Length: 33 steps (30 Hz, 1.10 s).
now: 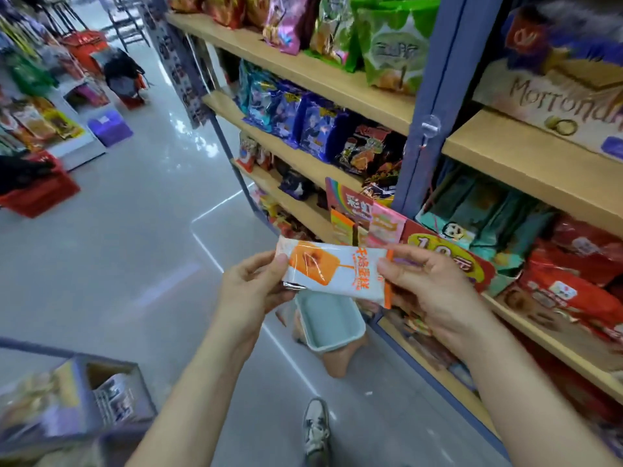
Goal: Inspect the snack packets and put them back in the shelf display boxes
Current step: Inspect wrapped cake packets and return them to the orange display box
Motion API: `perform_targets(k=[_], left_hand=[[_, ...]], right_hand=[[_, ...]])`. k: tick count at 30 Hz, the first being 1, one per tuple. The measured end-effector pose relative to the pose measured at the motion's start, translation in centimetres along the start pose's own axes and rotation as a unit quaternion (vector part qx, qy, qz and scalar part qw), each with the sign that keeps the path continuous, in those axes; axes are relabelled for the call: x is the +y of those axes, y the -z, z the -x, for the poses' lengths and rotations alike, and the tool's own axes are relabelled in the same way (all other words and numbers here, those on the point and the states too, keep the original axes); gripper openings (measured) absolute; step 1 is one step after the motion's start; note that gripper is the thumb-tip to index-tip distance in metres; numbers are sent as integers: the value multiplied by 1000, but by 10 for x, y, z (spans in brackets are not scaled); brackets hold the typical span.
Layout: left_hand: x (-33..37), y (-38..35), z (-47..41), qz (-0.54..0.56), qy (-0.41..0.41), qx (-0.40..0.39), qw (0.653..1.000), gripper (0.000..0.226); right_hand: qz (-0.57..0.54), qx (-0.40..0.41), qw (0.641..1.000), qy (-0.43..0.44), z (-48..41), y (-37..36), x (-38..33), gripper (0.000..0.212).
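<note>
A long white snack packet [332, 272] with an orange picture and orange lettering is held flat in front of me, above the aisle floor. My left hand [251, 286] pinches its left end, thumb on top. My right hand [435, 284] pinches its right end by the orange seal. Just behind the packet, on the shelf to the right, stands a red display box [448, 254] with a yellow price label. Red packets [569, 284] lie in the boxes further right.
Wooden shelves [526, 163] full of snack bags run along the right. A pale green bin [332, 320] on a stool sits on the floor below the packet. A cardboard box [101, 396] is at lower left, red baskets [37, 193] at far left. My shoe [317, 429] shows below.
</note>
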<state>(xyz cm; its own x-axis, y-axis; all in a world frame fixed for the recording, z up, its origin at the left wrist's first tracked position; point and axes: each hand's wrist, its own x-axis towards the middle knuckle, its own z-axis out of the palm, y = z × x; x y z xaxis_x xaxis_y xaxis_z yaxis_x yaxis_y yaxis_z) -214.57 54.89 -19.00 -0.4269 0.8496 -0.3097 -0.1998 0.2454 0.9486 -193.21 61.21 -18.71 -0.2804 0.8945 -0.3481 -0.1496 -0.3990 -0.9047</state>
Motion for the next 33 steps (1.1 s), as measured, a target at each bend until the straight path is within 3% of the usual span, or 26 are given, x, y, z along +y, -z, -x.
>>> perform_targets(k=[2,6,12,18,21,25,28,29,31,33], left_hand=[[-12,15,-19,7,20,26,999,9],[-48,38,-64,-9,62,44,997,16],[-134,50,-144,-56,112,66,990,21],[-266,47,-222,-190,211,97,954,22],[-321,33,-258,-293,212,56,931,26],[-381,10,-303,-465,139,-56,873,36],[-399,-2,-327,-525,120,-146,830,23],[-400,-4,-333,-536,116,-167,819,30],[-397,-5,-342,-546,99,-169,814,43],[-388,0,-340,-525,95,-146,833,44]], right_hand=[[37,25,999,-24,-19,-16,17,12],[105,61,991,-56,-57,-37,56,11],[150,17,976,-154,-123,-43,123,43],[202,127,946,-218,-169,-16,225,28],[204,148,932,-260,-181,1,273,23],[235,149,923,-266,-198,20,313,19],[248,157,921,-255,-214,33,331,18],[247,157,923,-251,-218,34,335,18],[241,150,928,-241,-226,33,340,17],[230,140,934,-234,-232,27,338,19]])
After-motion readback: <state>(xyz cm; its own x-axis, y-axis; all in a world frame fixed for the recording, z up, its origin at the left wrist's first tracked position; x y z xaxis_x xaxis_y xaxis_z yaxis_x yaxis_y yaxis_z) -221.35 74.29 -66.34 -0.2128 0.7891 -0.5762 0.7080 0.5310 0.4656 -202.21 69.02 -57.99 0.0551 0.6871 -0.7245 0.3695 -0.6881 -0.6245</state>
